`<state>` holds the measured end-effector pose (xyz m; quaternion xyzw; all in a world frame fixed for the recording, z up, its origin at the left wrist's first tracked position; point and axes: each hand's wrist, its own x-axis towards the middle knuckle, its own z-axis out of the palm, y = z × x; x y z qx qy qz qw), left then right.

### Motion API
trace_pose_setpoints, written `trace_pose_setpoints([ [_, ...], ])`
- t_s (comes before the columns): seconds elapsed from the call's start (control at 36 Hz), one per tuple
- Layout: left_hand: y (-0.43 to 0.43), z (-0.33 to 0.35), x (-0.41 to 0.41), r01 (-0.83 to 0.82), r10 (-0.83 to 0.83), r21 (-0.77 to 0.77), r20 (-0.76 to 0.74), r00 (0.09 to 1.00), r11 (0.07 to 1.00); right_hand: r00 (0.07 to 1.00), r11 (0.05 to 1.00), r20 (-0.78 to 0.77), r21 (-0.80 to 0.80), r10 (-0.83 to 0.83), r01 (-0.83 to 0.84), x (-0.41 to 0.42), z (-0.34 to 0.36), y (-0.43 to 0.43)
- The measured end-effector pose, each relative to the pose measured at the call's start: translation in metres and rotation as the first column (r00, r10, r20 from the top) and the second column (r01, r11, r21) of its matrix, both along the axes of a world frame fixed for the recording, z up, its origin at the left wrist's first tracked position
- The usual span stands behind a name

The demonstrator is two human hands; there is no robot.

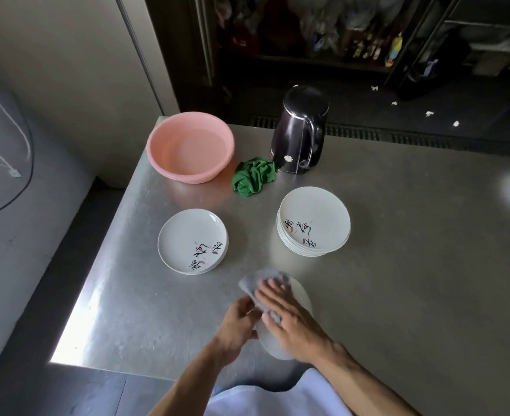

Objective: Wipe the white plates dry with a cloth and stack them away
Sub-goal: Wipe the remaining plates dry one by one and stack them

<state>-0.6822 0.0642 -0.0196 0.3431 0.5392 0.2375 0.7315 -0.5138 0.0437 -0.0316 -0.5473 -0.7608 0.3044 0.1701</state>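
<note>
One white plate (277,348) is held tilted over the tabletop (397,265) by the left hand (237,324), grip curled round its rim, so it cannot slip while the grey cloth (258,280) is pressed on it by the flat right hand (291,318).

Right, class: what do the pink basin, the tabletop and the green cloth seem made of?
Pink basin: likely plastic, smooth, evenly coloured rim. Tabletop: probably stainless steel, brushed, with dull glare. Green cloth: soft woven fabric, crumpled into folds.
</note>
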Motion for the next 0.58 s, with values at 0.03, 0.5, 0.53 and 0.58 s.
trace_pose_setpoints([
  [0.03, 0.000, 0.001, 0.001, 0.001, -0.001, 0.015, -0.004, 1.000, 1.000, 0.999, 0.998, -0.003, 0.033, 0.054, -0.054, 0.001, -0.001, -0.002],
  [0.5, 0.003, 0.007, 0.005, -0.049, 0.050, -0.011, 0.015, 0.999, 0.999, 0.979, 0.982, 0.074, -0.009, -0.188, 0.189, 0.000, -0.008, 0.004],
  [0.53, 0.002, 0.006, 0.004, -0.050, 0.051, -0.012, 0.013, 0.999, 0.999, 0.936, 0.933, 0.119, -0.101, -0.332, 0.344, 0.001, -0.010, 0.008],
  [0.58, 0.000, 0.004, 0.002, -0.055, 0.055, -0.016, 0.007, 0.998, 0.998, 0.866, 0.842, 0.186, -0.211, -0.464, 0.497, 0.000, -0.014, 0.014],
])
